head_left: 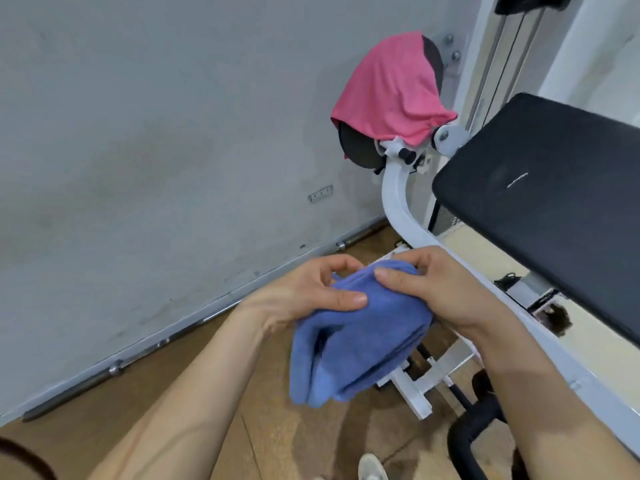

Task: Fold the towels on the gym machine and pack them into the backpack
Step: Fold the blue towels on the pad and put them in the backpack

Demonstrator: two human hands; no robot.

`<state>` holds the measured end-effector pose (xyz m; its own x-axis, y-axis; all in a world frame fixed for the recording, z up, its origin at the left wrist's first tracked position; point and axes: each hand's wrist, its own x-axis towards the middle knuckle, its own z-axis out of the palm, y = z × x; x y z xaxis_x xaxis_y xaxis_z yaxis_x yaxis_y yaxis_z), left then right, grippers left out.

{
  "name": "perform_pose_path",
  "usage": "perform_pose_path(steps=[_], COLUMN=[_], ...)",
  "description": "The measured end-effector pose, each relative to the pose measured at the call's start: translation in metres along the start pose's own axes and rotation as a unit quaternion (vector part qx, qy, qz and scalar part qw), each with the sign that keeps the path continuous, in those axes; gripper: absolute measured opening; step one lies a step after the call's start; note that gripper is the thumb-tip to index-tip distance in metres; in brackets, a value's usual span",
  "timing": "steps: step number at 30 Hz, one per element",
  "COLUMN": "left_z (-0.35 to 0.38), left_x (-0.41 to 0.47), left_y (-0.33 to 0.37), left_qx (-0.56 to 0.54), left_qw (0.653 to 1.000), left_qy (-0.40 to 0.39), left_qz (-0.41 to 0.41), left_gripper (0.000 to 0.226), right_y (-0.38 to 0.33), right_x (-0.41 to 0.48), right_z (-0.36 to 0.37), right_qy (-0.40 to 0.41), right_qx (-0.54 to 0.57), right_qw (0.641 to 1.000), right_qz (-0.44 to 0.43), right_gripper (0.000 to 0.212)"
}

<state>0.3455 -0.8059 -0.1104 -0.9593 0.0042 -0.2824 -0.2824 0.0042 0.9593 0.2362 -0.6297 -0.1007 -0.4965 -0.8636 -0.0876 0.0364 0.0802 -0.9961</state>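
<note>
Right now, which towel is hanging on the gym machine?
The pink towel, draped over the round pad. The blue towel is gripped by the left hand and right hand instead.

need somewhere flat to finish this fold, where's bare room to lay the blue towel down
Bare: the black bench pad, right of the white frame arm; also the wooden floor between the wall and the base bars. Crowded: the roller pads under the pink towel, and those bars plus the black handle below the blue towel.
</note>
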Motion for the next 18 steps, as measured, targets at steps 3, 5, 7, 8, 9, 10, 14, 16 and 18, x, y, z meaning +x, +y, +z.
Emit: perform_pose_path(steps=[3,5,7,8,9,10,14,16,18], left_z=[-0.014,-0.021,-0.027,-0.032,-0.036,-0.041,-0.043,-0.035,-0.024], left_x=[0.029,0.048,0.066,0.076,0.085,0.094,0.133,0.154,0.174], left_y=[-0.008,-0.013,-0.020,-0.022,-0.021,-0.019,-0.004,-0.002,-0.004], left_qx=[0.073,0.145,0.155,0.133,0.102,0.067,-0.025,0.031,0.114], left_qw=[0.987,0.969,0.963,0.965,0.969,0.973,0.993,0.998,0.992], left_qy=[-0.114,-0.174,-0.202,-0.209,-0.214,-0.214,-0.114,-0.052,-0.044], left_qz=[-0.084,-0.099,-0.088,-0.081,-0.067,-0.051,-0.022,-0.005,0.011], left_gripper=[0.053,0.035,0.034,0.036,0.036,0.036,0.018,0.019,0.018], right_y=[-0.007,-0.006,0.001,0.005,0.010,0.015,0.023,0.027,0.031], right_x=[0.005,0.010,0.006,0.000,-0.008,-0.016,-0.054,-0.078,-0.101], right_z=[-0.027,-0.045,-0.066,-0.076,-0.084,-0.091,-0.106,-0.107,-0.107], right_qy=[0.127,0.265,0.393,0.444,0.485,0.513,0.601,0.619,0.631], right_qx=[0.106,0.176,0.206,0.175,0.125,0.073,-0.031,-0.052,-0.088], right_qw=[0.986,0.947,0.895,0.878,0.864,0.854,0.795,0.779,0.765], right_qz=[0.029,0.038,0.038,0.041,0.046,0.048,0.072,0.084,0.097], right_gripper=[0.025,0.026,0.028,0.027,0.026,0.027,0.026,0.022,0.021])
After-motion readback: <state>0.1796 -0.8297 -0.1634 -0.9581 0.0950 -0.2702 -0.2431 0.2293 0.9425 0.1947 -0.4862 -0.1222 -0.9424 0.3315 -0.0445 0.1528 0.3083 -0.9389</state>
